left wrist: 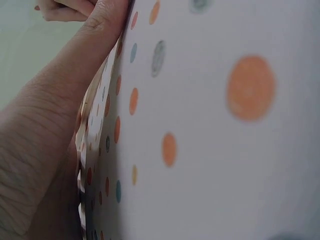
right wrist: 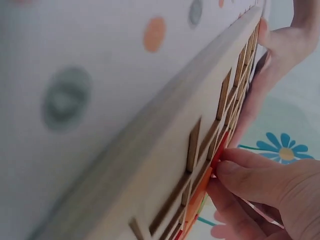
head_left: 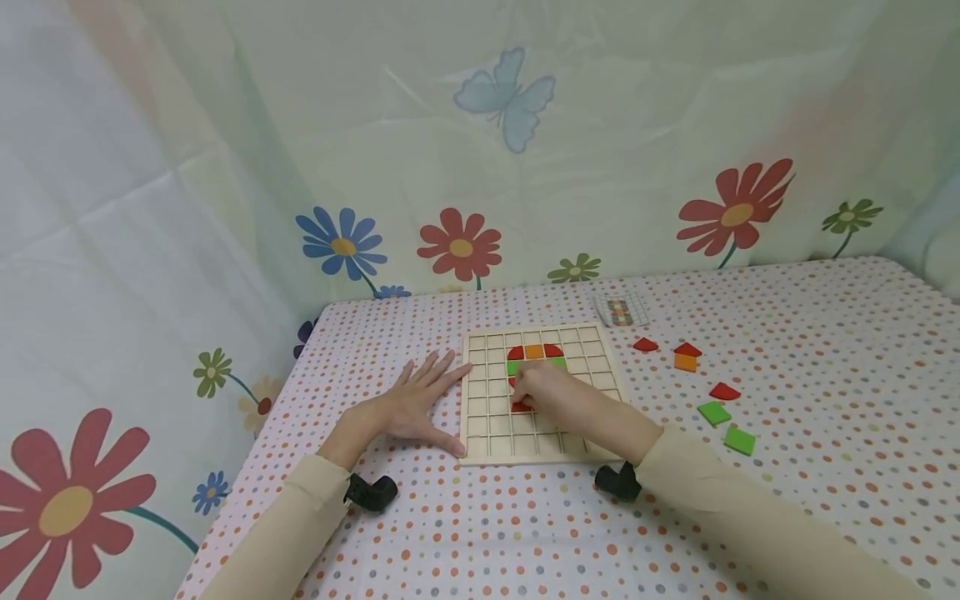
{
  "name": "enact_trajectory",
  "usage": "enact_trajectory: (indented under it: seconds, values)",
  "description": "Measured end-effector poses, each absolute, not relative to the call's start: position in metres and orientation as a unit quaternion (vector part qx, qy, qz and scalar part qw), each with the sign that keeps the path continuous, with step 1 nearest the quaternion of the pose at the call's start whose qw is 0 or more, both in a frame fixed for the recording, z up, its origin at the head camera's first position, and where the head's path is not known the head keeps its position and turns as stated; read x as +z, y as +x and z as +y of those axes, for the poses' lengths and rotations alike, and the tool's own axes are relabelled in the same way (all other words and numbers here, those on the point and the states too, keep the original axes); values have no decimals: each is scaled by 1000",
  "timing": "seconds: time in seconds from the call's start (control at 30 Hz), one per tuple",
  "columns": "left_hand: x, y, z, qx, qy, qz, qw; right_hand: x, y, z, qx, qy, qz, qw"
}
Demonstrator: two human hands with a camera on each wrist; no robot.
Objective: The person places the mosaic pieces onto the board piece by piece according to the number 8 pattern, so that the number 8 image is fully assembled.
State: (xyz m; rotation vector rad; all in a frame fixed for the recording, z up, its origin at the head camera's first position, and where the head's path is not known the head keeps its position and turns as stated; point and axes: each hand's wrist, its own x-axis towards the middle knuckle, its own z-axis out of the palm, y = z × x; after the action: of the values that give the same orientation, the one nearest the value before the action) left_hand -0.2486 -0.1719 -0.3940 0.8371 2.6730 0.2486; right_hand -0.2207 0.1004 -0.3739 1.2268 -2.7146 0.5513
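Red piece (right wrist: 220,146), on board (right wrist: 172,130), touching right fingers (right wrist: 242,157)

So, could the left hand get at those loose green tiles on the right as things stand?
Probably not easily: the left hand rests at the left edge of the board, the green tiles lie beyond its right edge, and the right forearm stretches across between them.

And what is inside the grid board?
Red, orange and green pieces sit in the grid board; the right hand covers part of it, so what lies beneath cannot fully be seen.
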Motion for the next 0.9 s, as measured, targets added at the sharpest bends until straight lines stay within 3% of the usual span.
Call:
enact_trajectory:
  seconds: [0.33, 0.67, 0.9]
  values:
    - [-404, -254, -177, 92, 298, 936, 164, -371, -213, 117, 219, 412, -885, 12]
    - [-395, -252, -176, 97, 295, 937, 158, -357, -191, 202, 274, 315, -909, 15]
    - [-396, -250, -174, 92, 293, 937, 165, -375, -174, 278, 274, 246, -926, 86]
